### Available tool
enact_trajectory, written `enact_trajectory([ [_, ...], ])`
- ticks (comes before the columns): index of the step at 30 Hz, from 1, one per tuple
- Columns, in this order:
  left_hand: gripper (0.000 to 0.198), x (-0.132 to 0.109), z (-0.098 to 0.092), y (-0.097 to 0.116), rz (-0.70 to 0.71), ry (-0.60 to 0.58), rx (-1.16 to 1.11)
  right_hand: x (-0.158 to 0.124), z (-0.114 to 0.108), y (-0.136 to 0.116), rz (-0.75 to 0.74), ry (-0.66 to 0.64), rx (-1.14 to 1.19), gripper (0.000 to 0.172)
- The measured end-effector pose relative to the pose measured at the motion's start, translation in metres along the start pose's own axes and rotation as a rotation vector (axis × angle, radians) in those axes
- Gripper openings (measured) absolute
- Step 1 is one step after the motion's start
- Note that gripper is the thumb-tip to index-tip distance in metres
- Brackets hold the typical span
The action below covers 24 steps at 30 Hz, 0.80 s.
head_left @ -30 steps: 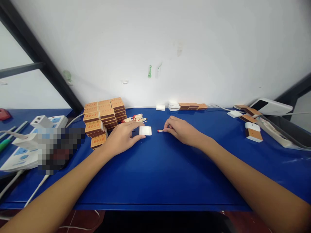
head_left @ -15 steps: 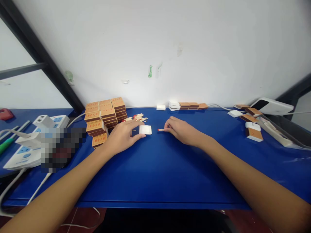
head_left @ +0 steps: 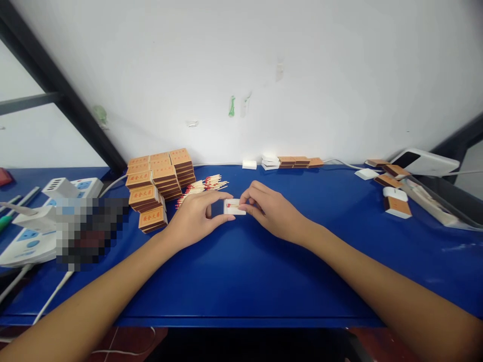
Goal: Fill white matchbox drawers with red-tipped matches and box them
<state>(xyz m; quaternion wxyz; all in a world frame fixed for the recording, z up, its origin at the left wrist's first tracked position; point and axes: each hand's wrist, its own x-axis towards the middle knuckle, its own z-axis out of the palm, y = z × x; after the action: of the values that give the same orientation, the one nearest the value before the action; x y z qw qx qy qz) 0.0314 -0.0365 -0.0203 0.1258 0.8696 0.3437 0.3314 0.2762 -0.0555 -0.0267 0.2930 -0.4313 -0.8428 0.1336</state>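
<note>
My left hand (head_left: 199,213) grips a small white matchbox tray (head_left: 234,211) between thumb and fingers, its open side up. Over the tray's right end is my right hand (head_left: 269,206), thumb and fingers pinching a few red-tipped matches (head_left: 233,205). The red heads lie inside the tray, pointing left; the other ends are hidden by my fingertips. Just behind my left hand, a loose heap of matches (head_left: 199,187) lies on the blue table (head_left: 241,271).
Stacked orange-brown matchboxes (head_left: 153,188) stand at the left. White trays (head_left: 270,161) and more matchboxes (head_left: 298,162) line the wall. Far left are a power strip (head_left: 32,241) and cables; at the right, a white device (head_left: 420,162) and scattered boxes (head_left: 398,205).
My right hand has moved left, bringing the matches from beside the tray into it. My left hand has shifted the tray slightly right. The view has tilted a little.
</note>
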Motion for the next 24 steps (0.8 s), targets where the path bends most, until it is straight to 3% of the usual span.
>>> enact_trajectory([
  [7, 0.034, 0.0, -0.001, -0.002, -0.004, 0.002, 0.007, 0.0, 0.0, 0.002, 0.003, 0.021, 0.089, 0.012],
  [24, 0.042, 0.0, -0.002, -0.001, -0.075, 0.06, -0.046, -0.001, -0.004, -0.008, -0.177, 0.155, -0.079, 0.01],
])
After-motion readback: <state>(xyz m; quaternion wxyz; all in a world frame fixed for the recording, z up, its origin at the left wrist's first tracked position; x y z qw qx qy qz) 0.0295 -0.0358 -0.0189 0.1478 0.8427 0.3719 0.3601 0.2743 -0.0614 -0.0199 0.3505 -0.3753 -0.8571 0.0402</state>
